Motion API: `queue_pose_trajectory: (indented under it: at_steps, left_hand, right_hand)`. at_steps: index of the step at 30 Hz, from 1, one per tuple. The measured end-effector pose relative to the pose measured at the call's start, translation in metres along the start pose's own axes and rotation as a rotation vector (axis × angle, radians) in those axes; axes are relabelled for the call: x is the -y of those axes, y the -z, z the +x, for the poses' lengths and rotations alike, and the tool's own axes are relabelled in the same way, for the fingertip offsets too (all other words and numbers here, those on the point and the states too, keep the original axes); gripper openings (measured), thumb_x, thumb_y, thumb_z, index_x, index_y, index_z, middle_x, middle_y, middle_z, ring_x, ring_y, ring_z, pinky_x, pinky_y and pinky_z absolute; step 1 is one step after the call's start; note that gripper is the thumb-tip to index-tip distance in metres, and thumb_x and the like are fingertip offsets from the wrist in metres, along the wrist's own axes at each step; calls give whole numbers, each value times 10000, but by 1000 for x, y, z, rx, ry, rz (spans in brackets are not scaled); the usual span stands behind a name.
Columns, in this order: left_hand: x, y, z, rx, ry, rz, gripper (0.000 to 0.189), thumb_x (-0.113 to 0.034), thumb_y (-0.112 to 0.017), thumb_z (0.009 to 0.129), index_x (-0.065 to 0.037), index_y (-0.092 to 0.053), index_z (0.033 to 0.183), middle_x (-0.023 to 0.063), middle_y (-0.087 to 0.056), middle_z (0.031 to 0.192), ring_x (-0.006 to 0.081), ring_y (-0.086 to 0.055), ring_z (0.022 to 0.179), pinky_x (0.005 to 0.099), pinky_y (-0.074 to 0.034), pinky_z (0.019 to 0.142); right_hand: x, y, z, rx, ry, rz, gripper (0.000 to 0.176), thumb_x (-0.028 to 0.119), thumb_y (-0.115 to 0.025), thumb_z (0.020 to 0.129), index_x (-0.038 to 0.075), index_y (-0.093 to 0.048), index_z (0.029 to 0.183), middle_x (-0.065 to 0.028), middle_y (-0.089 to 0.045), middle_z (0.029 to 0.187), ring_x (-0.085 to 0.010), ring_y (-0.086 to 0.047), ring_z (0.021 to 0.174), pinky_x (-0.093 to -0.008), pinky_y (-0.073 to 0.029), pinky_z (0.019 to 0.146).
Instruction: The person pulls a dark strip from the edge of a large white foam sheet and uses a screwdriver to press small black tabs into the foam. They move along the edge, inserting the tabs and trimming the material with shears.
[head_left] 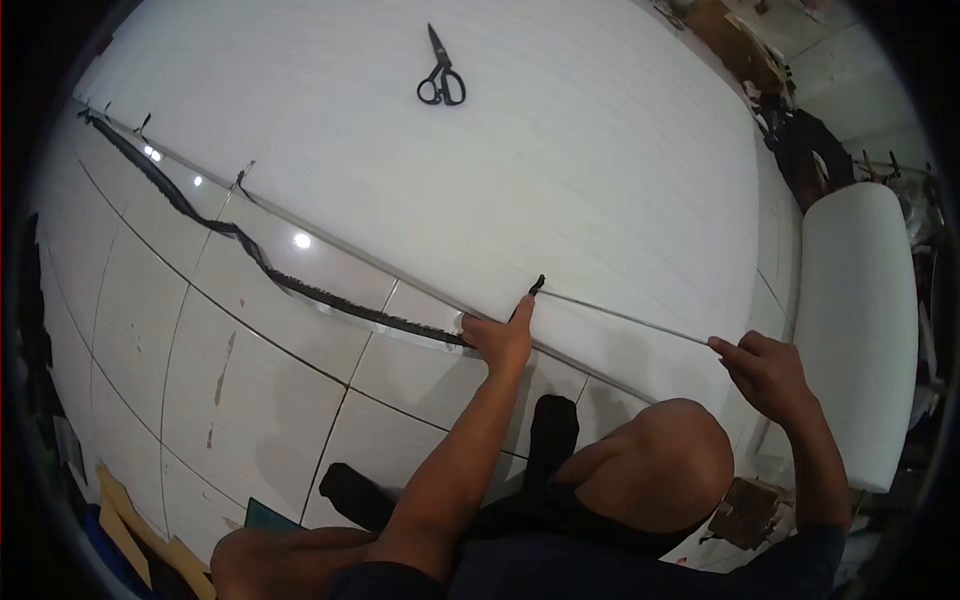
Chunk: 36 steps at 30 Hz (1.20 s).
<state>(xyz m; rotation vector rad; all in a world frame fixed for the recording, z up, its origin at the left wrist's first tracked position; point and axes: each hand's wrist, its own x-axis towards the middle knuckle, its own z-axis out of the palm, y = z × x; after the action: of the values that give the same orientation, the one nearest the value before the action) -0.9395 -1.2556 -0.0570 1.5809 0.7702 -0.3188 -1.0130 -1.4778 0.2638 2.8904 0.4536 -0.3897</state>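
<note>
A large white sheet (400,170) lies flat over the tiled floor. My left hand (502,338) is at its near edge, one finger on a small black piece (538,285) and the thumb by the end of a long black frilled strip (330,298). That strip runs along the tiles to the far left corner. To the right, my right hand (765,370) is closed in a pinch on a thin cord (625,318), which stretches taut to the black piece. Black-handled scissors (440,80) rest on the sheet, blades pointing away.
A thick white roll (858,330) stands at the right. Black cloth (805,150) and brown cardboard (735,45) are at the upper right. A brown box (745,515) sits near my right knee. Short black ties (243,182) stick out along the sheet's edge.
</note>
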Motion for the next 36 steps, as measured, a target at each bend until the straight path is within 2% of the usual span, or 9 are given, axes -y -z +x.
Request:
queue_pose_trajectory:
  at_steps: [5, 8, 10, 17, 20, 23, 27, 32, 36]
  left_hand:
    - [3, -2, 1, 31, 8, -54, 1059, -374, -866, 722, 214, -211, 1310, 356, -350, 1288, 439, -348, 1237, 492, -377, 1064]
    - [-9, 2, -4, 8, 72, 26, 987, -333, -882, 718, 175, -277, 1308, 306, -371, 1317, 377, -397, 1245, 429, -362, 1100]
    - [-6, 2, -3, 11, 74, -1, 998, -342, -883, 716, 174, -272, 1313, 310, -366, 1321, 381, -389, 1249, 430, -365, 1097]
    - [-15, 9, -8, 44, 130, -54, 1028, -354, -889, 707, 170, -251, 1320, 307, -368, 1324, 385, -386, 1255, 423, -380, 1087]
    - [-12, 10, -3, 107, 117, -1, 1129, -385, -858, 734, 181, -132, 1388, 341, -267, 1370, 435, -341, 1278, 456, -388, 1080]
    - [-10, 8, -3, 50, 158, -28, 1036, -354, -891, 705, 171, -255, 1333, 315, -343, 1355, 385, -420, 1267, 426, -413, 1070]
    - [-16, 11, -3, 56, 224, -134, 1050, -344, -890, 701, 174, -255, 1357, 323, -344, 1377, 379, -466, 1244, 428, -445, 1039]
    - [-31, 15, 1, 37, 279, -129, 1047, -300, -893, 691, 180, -269, 1380, 293, -423, 1347, 340, -492, 1232, 409, -457, 1004]
    - [-27, 21, 14, 128, 306, -392, 878, -261, -876, 709, 164, -408, 1317, 270, -477, 1320, 321, -480, 1231, 403, -435, 1007]
  right_hand:
    - [6, -13, -13, -108, 39, -102, 423, 43, -706, 788, 204, -707, 1179, -10, -502, 660, -161, -529, 563, -323, -454, 465]
    - [6, -13, -8, -122, 69, -121, 420, 36, -703, 783, 201, -711, 1170, -9, -505, 663, -159, -529, 565, -323, -455, 466]
    - [7, -10, -6, -128, 87, -153, 420, 34, -704, 780, 199, -714, 1166, -9, -507, 664, -158, -530, 567, -324, -456, 467]
    - [20, 25, 12, -3, 109, -201, 410, 49, -700, 790, 207, -718, 1167, -9, -545, 677, -164, -562, 568, -326, -465, 480]
    - [30, 53, 33, 103, 162, -221, 377, 58, -683, 814, 191, -721, 1165, -26, -587, 695, -175, -603, 575, -331, -483, 495]
    - [42, 82, 66, 225, 205, -231, 336, 63, -651, 850, 173, -725, 1159, -59, -630, 705, -195, -651, 609, -349, -511, 527]
    - [45, 94, 117, 323, 302, -236, 298, 63, -604, 885, 155, -736, 1135, -101, -669, 721, -237, -686, 661, -377, -541, 600]
    - [54, 64, 161, 341, 408, -246, 266, 85, -644, 859, 144, -751, 1095, -95, -665, 705, -258, -672, 641, -394, -525, 574]
    - [61, 47, 177, 362, 430, -245, 265, 102, -619, 883, 146, -743, 1112, -107, -672, 726, -276, -679, 673, -420, -533, 601]
